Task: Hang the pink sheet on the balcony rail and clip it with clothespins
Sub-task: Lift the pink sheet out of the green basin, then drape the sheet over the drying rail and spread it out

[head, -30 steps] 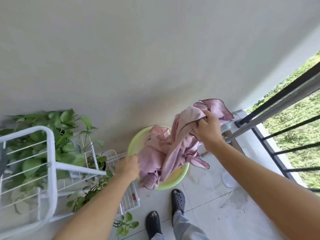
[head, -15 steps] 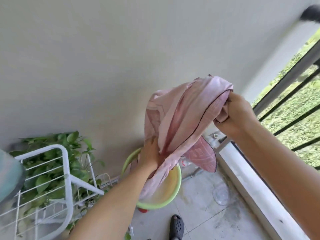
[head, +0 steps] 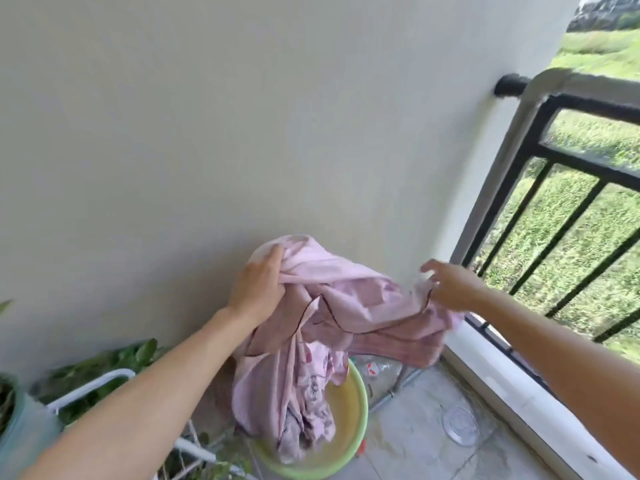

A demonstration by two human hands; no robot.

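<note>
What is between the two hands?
In the head view, a bunched stretch of the pink sheet spans from the left hand to the right hand.

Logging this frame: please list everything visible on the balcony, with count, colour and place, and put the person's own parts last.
pink sheet: one, pink with a dark edge line, bunched in mid-air, lower end hanging into the basin
basin: one, green rim and yellow inside, on the floor below the sheet
balcony rail: one, black bars with a pale top rail, right side
wire rack: one, white, lower left
plants: green leaves, lower left, count unclear
clear round lid: one, transparent, on the floor tiles at right
wall: one, pale grey, ahead
left hand: one, gripping the top of the sheet
right hand: one, blurred, at the sheet's right edge; grip unclear
</note>
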